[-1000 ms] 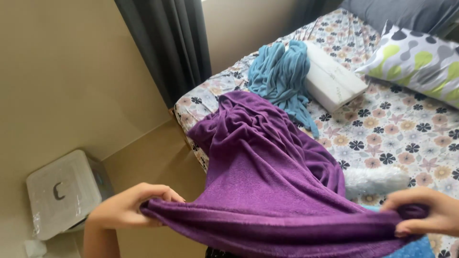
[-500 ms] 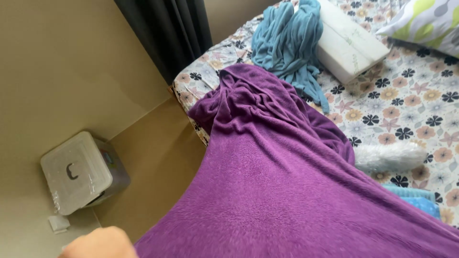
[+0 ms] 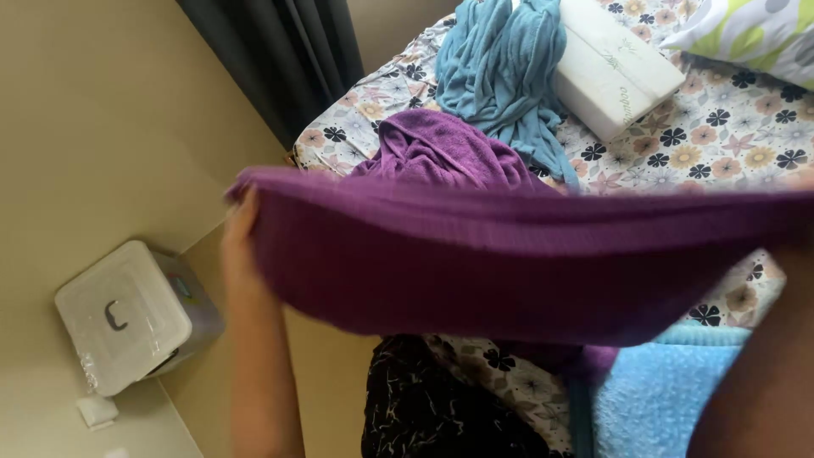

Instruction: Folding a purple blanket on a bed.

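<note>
we hold the purple towel (image 3: 509, 254) stretched out level above the flowered bed (image 3: 721, 127), its long axis running left to right across the view. our left hand (image 3: 242, 246) grips the left end, fingers clamped behind the cloth. our right hand seems hidden behind the forearm, so we cannot tell its fingers. a teal towel (image 3: 504, 76) lies beyond.

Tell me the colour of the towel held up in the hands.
Purple. The towel shows best in the head view, stretched wide across the frame.

Purple towel (image 3: 509, 263), stretched wide, far end bunched on bed (image 3: 721, 127)
</note>
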